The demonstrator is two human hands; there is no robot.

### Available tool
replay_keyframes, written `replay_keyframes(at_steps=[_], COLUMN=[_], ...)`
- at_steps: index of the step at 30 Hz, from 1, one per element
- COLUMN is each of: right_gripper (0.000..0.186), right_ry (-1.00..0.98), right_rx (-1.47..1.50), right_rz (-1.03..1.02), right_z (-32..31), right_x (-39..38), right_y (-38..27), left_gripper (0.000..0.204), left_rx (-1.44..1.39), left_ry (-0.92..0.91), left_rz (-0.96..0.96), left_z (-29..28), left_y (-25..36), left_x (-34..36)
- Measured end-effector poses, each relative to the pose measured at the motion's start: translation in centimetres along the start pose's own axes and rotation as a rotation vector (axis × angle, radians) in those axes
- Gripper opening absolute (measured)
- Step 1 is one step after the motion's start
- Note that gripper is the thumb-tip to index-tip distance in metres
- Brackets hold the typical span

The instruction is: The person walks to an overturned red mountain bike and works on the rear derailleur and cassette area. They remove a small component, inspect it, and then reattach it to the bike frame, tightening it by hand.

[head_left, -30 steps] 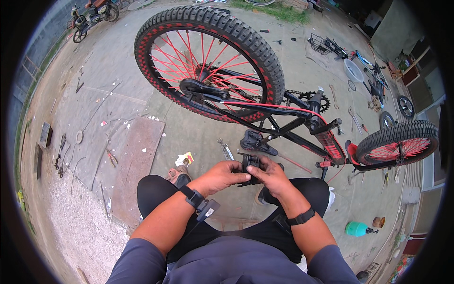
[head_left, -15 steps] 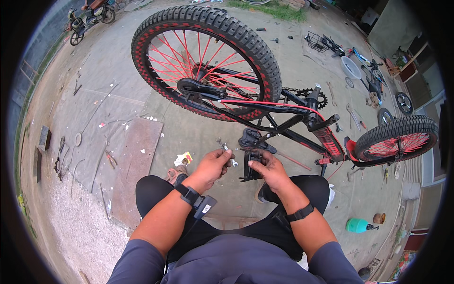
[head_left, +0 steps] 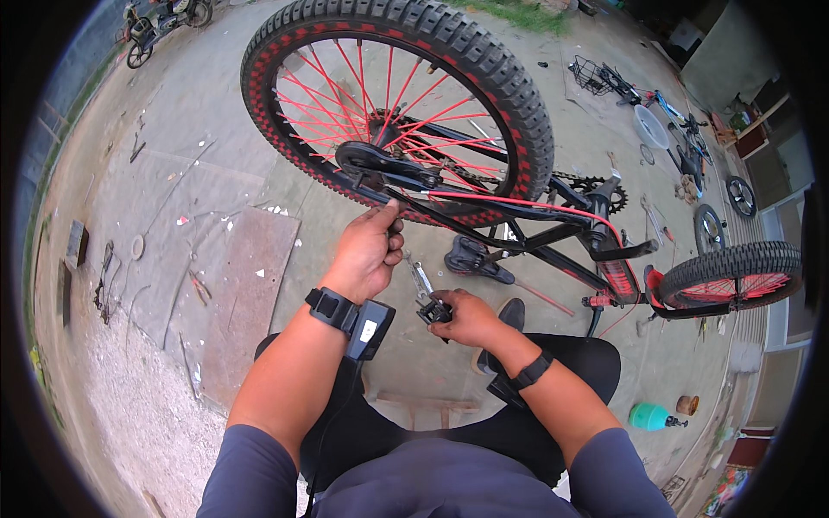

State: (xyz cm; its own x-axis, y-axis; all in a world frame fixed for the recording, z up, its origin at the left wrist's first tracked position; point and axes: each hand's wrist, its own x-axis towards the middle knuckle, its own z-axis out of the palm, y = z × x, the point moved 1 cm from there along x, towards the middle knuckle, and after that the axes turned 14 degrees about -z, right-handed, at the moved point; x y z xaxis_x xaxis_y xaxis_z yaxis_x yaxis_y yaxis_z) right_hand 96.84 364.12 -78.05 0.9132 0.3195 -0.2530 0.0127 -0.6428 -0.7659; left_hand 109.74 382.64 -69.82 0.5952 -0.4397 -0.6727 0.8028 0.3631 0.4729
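An upside-down black and red bicycle stands before me, its rear wheel (head_left: pixel 540 129) with red spokes toward me. My left hand (head_left: pixel 367 250) is raised to the rear end of the black frame (head_left: pixel 423 207), below the hub. Its thumb and index finger are pinched together there and the other fingers curl in; what they grip, if anything, is hidden. Lower and to the right, my right hand (head_left: pixel 471 318) is closed on a small black bicycle part (head_left: pixel 432 311). A silver wrench (head_left: pixel 421 278) sticks out just beyond that part, seemingly in the same hand.
The black saddle (head_left: pixel 471 257) rests on the ground under the frame. The front wheel (head_left: pixel 734 276) is at the right. A rusty flat sheet (head_left: pixel 250 293) and pliers (head_left: pixel 200 287) lie left. Farther right are a teal bottle (head_left: pixel 649 416), a white basin (head_left: pixel 650 128) and other bicycle parts.
My left hand has risen from near my knees to the bicycle frame and no longer holds the wrench. The wrench now shows by my right hand, which has moved slightly down and left.
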Motion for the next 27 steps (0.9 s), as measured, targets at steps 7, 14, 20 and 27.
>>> replay_keyframes(at_steps=[7,14,20,27], right_gripper=[0.065,0.044,0.062,0.019], right_ry=[-0.193,-0.199,-0.287,-0.250], right_rx=[-0.098,-0.178,-0.178,-0.206], right_rz=[0.095,0.129,0.212,0.188], right_z=[5.7,10.6,14.6,18.7], right_x=[3.8,5.6,5.6,3.9], right_y=[4.5,9.0,12.6,15.5], left_gripper=[0.014,0.011,0.010,0.009], left_rx=[-0.126,-0.080,0.003,-0.008], left_ry=[-0.086,-0.042,0.009,0.000], left_rz=[-0.016,-0.012,0.038,0.099], left_z=[0.6,0.4,0.5,-0.3], left_y=[0.5,0.9,0.4,0.4], left_x=[1.6,0.9,-0.1,-0.6])
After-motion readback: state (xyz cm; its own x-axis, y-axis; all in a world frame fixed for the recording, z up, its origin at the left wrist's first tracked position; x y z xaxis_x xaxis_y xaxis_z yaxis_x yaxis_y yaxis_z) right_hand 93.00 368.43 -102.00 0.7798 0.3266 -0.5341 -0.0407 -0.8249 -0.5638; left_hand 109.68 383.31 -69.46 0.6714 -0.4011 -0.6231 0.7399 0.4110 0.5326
